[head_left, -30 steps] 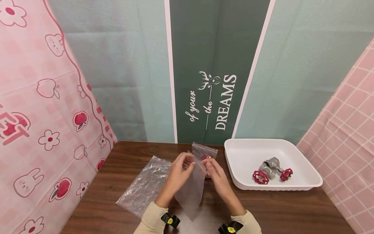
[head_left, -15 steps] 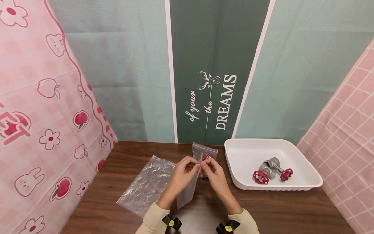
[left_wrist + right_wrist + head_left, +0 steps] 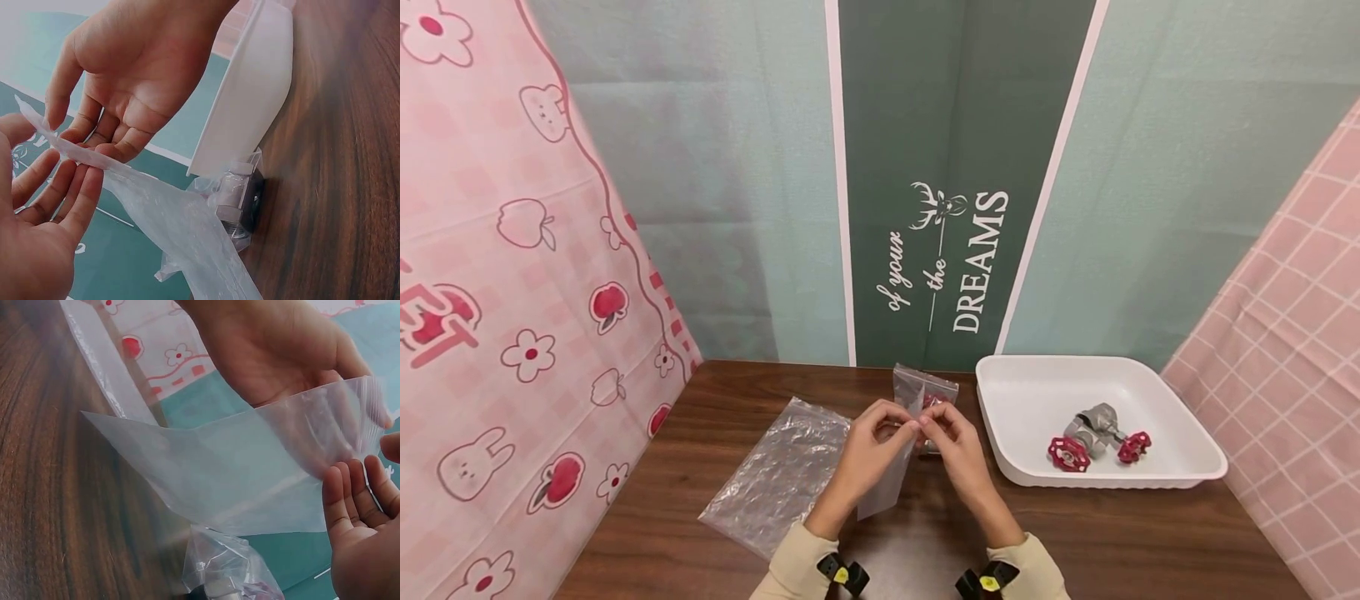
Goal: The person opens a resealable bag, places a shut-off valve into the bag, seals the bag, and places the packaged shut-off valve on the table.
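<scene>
A thin, clear zip bag (image 3: 883,492) hangs between the two hands, its body drooping below them. My left hand (image 3: 868,446) pinches its zip edge between thumb and fingers; my right hand (image 3: 955,442) pinches the same edge, fingertips meeting the left ones. In the right wrist view the bag (image 3: 212,462) looks flat, with nothing visible inside. Just behind the hands lies a second clear zip bag (image 3: 910,385) holding something red. Its metal part (image 3: 234,197) shows through the plastic in the left wrist view.
A larger crinkled clear bag (image 3: 775,475) lies flat on the wooden table (image 3: 655,500) to the left. At the right stands a white tray (image 3: 1000,383) with grey metal valves (image 3: 1093,429) bearing red handwheels (image 3: 1069,454). Fabric backdrops enclose the table's back and sides.
The hands have come together from slightly apart, fingertips now meeting at the bag's edge, and have shifted slightly right. The hanging bag's lower end has swung up. Tray and other bags stay put.
</scene>
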A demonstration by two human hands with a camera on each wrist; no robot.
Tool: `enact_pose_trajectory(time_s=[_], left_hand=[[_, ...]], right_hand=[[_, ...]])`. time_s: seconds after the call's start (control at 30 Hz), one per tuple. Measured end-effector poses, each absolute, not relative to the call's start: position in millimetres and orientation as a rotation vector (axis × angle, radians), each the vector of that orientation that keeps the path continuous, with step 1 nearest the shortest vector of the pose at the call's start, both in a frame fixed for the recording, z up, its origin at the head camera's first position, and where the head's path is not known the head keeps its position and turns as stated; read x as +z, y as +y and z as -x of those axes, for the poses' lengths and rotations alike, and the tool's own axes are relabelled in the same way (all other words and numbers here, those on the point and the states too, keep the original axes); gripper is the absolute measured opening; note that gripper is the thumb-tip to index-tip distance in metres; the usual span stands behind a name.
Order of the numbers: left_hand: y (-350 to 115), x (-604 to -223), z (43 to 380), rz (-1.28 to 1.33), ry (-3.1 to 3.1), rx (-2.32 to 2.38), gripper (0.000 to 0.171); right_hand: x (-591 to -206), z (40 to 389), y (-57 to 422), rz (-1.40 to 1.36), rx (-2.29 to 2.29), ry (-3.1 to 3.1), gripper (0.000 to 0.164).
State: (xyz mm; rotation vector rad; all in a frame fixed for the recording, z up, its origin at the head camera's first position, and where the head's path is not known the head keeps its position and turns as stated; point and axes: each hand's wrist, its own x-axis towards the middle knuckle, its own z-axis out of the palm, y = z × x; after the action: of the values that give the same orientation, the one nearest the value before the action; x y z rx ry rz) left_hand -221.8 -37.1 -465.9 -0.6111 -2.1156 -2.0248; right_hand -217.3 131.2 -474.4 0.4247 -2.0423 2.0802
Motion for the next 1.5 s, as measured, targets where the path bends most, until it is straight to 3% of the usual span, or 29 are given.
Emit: enact_pose_trajectory(time_s=[0.6, 0.87, 1.13, 1.27, 1.5], left_hand=[[-37, -465, 221, 0.532, -2.111, -2.159, 0.019], [-38, -469, 221, 0.481, -2.13, -2.105, 0.006], [-38, -467, 221, 0.468, -2.168, -1.958, 0.022], [-41, -469, 223, 0.524, -2.193, -1.802, 0.034], [-51, -470, 227, 0.689, -2.199, -1.533, 0.027]], right_hand=[[-476, 217, 129, -0.41, 2.094, -2.076, 0.009], [-477, 216, 125, -0.344, 2.053, -2.106, 0.004], [-478, 219, 124, -0.446, 1.968, -2.089, 0.038], [-480, 219, 126, -0.528, 1.807, -2.117, 0.03], [-481, 219, 132, -0.657, 1.805, -2.122, 0.022]])
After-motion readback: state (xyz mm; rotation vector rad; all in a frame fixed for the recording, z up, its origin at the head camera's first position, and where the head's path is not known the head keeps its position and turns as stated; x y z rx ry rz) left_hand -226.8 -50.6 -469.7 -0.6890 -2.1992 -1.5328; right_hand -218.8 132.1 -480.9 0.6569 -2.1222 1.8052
